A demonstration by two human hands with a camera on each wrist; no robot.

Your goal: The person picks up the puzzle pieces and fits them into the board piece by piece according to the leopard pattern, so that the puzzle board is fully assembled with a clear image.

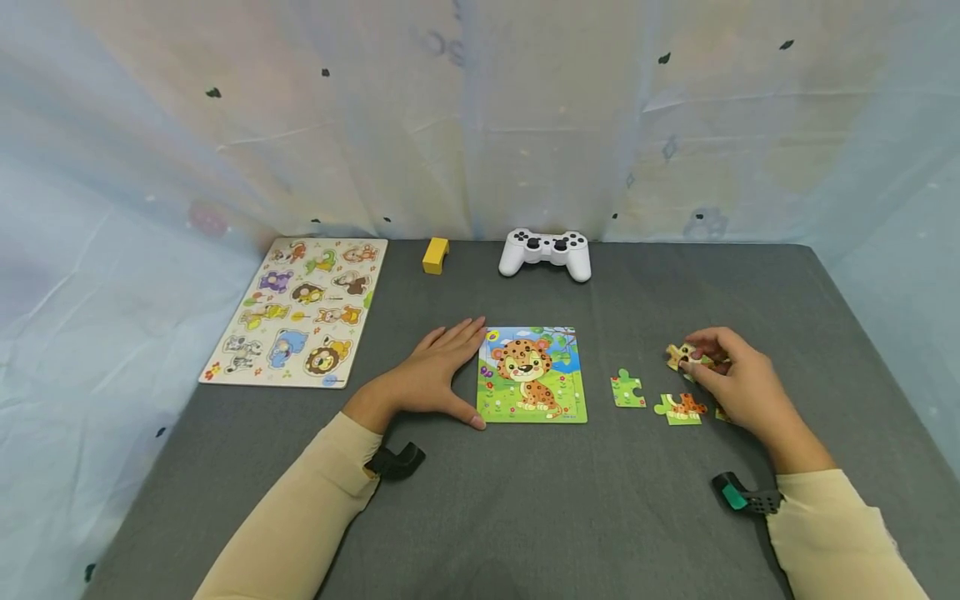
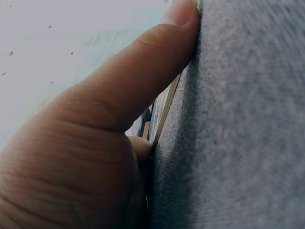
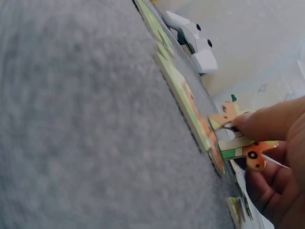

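My left hand (image 1: 438, 371) rests spread on the table along the left edge of a square leopard puzzle (image 1: 532, 375), fingertips at its upper corner and thumb by the lower one. In the left wrist view the thumb (image 2: 157, 52) stretches straight beside the puzzle's thin side. Over on the right, my right hand (image 1: 738, 383) pinches a jigsaw piece (image 3: 237, 143) with orange, yellow and green print between thumb and fingers. Close below it lies a piece with an orange spotted body (image 1: 684, 408). A green flowered piece (image 1: 627, 392) lies between that one and the puzzle.
A large animal peg board (image 1: 296, 321) lies at the back left. Behind the puzzle are a yellow block (image 1: 435, 256) and a white game controller (image 1: 545, 254). Another jigsaw piece (image 1: 722, 414) peeks out below my right hand. A pale patterned curtain (image 1: 555, 125) borders the table's far edge.
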